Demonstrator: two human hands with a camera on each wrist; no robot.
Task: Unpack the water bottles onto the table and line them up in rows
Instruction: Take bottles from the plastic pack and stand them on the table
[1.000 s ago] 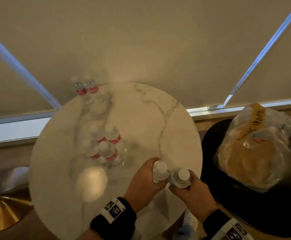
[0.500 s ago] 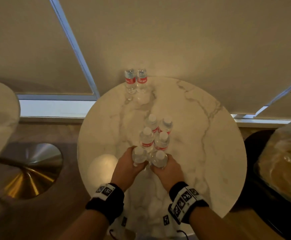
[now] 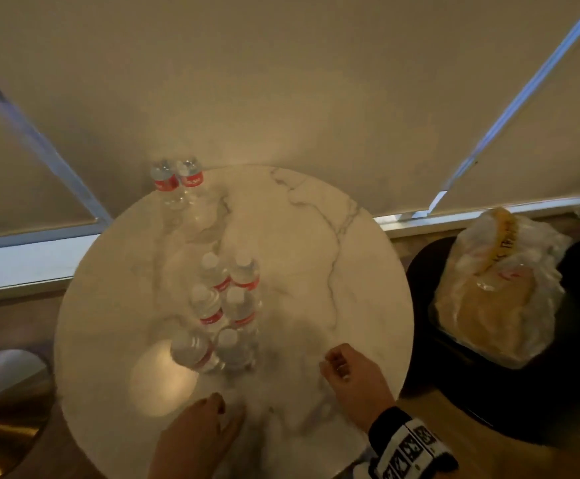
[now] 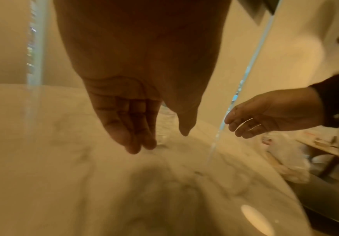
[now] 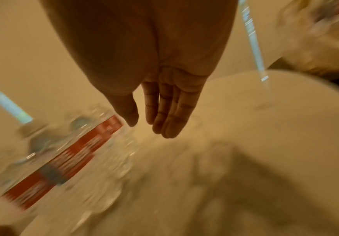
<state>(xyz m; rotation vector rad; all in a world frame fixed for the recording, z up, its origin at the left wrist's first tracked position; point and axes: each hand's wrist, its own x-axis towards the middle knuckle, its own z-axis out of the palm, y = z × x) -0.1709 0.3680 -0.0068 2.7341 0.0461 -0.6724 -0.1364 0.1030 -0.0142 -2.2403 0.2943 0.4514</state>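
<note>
Both hands just let go: left hand (image 3: 195, 433) and right hand (image 3: 350, 378) now empty, fingers relaxed, pulled back. The two water bottles (image 3: 212, 350) they carried stand on the marble surface (image 3: 333, 271), third pair in the column. Plastic bag (image 3: 495, 288) likely next.

A round white marble table (image 3: 333, 271) holds water bottles. Six bottles (image 3: 228, 314) stand close together in two short rows near the table's middle. Two more bottles (image 3: 177, 179) stand side by side at the table's far edge, maybe touching.
</note>
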